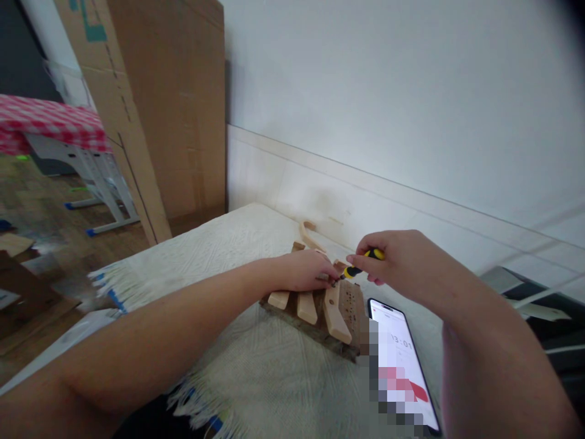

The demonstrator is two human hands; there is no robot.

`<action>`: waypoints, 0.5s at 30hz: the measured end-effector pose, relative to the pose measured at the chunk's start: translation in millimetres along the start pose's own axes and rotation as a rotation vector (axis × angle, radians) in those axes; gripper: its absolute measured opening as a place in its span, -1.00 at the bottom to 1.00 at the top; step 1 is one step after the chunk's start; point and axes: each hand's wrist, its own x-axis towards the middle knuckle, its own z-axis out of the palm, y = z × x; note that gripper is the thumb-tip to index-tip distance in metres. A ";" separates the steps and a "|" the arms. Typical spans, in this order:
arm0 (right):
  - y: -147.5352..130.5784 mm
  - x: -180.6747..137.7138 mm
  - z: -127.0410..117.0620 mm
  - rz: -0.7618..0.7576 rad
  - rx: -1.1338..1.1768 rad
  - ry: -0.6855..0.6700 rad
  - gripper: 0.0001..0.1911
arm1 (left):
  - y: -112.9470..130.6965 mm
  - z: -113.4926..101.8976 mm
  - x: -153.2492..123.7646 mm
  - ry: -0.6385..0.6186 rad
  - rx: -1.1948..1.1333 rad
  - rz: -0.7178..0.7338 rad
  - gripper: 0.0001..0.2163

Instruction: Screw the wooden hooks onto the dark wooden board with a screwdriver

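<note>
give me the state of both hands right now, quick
Left hand: at the brown rectangular wooden block; open or closed cannot be told.
Right hand: closed, holding the yellow-and-black screwdriver.

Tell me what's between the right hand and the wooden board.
In the head view, a yellow-and-black screwdriver, held in the right hand, slants down toward the wooden board.

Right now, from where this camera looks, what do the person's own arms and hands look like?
They are human and bare. The left hand and right hand wear no gloves. No sleeve, watch or cable shows on the left forearm or right forearm. Some fingers are hidden.
</note>
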 end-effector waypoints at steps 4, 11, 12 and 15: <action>5.8 7.3 5.2 -0.017 0.048 0.004 -0.72 | -1.9 2.1 0.2 0.008 0.003 -0.005 -0.88; 16.0 15.0 17.7 -0.105 0.292 0.021 -0.75 | -1.6 2.4 0.7 0.005 0.029 0.000 -0.87; 17.6 15.6 18.1 -0.108 0.323 0.005 -0.76 | -1.8 2.7 0.6 0.010 0.029 -0.002 -0.87; 23.1 18.5 18.2 -0.105 0.328 -0.008 -0.74 | -2.6 3.3 0.0 0.021 0.008 -0.009 -0.87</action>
